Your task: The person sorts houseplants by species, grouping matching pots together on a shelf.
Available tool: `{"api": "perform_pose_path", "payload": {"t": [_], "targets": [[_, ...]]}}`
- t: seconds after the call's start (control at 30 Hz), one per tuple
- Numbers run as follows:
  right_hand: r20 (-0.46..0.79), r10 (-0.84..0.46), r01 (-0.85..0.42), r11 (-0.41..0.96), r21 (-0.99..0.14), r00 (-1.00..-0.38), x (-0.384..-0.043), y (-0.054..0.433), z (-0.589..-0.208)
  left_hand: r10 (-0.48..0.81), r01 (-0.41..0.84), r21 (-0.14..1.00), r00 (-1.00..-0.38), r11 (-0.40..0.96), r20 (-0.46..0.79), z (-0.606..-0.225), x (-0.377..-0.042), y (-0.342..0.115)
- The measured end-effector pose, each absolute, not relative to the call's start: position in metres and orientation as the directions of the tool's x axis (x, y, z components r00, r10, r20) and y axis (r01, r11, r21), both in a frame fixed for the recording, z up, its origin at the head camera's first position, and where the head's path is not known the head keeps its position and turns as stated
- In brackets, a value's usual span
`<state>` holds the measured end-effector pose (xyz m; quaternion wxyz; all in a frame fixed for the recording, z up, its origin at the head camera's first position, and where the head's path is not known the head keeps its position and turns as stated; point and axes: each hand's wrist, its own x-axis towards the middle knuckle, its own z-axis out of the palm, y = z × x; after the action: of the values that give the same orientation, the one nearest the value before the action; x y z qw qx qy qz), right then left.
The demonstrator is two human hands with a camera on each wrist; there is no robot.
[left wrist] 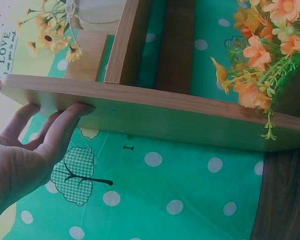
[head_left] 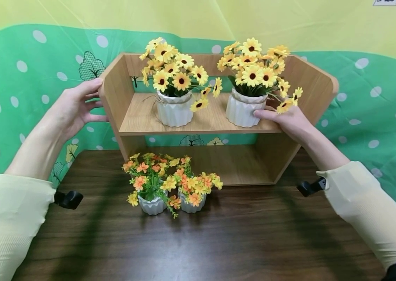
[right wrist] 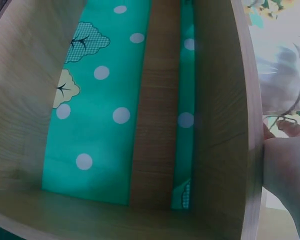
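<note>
Shelf of pale wood (head_left: 205, 121) stands at the far side of the dark bench (head_left: 226, 242), with two white pots of yellow flowers on its upper board. The right hand (head_left: 292, 119) grips the right white pot (head_left: 241, 111): the thumb lies on its front, while the other fingers go round behind, partly hidden by drooping yellow flowers (head_left: 252, 76). The left white pot (head_left: 174, 111), tied with string (head_left: 162, 100), stands well apart from that hand. The left hand (head_left: 76, 103) touches the outside of the shelf's left wall, its fingers straight and spread apart.

On the near side, two smaller pots stand close together on the bench: the left small pot (head_left: 153, 205) and the right small pot (head_left: 192, 203). Their orange and yellow blooms (head_left: 198, 187) block the near left part of the lower board (head_left: 233, 164). The right wall of the shelf (head_left: 310, 86) rises just beside the right hand. Green cloth with pale dots (head_left: 363, 88) hangs behind everything, and a black clip (head_left: 68, 200) juts from the left sleeve (head_left: 15, 222).
</note>
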<state>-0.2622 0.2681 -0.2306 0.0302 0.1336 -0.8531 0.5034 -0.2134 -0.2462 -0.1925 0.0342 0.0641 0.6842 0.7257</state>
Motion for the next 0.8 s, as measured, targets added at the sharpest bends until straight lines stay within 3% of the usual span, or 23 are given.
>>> {"api": "perform_pose_path", "payload": {"t": [0.17,0.4,0.6,0.8], "targets": [[0.289,-0.258,-0.372,0.387,-0.844,-0.922,-0.257,0.274,-0.234,0.134,0.044,0.997,-0.99,-0.058,0.052,-0.192,-0.213,-0.246],[0.304,-0.181,-0.351,0.369,-0.86,-0.935,-0.245,0.279,-0.24,0.134,0.047,0.997,-0.99,-0.057,0.054,-0.194,-0.212,-0.247],[0.384,-0.152,-0.401,0.098,-0.911,-0.911,-0.237,0.277,-0.246,0.133,0.048,0.997,-0.99,-0.055,0.055,-0.194,-0.212,-0.247],[0.497,-0.109,-0.495,-0.049,-0.868,-0.861,-0.229,0.276,-0.256,0.133,0.053,0.997,-0.989,-0.053,0.06,-0.193,-0.212,-0.247]]}}
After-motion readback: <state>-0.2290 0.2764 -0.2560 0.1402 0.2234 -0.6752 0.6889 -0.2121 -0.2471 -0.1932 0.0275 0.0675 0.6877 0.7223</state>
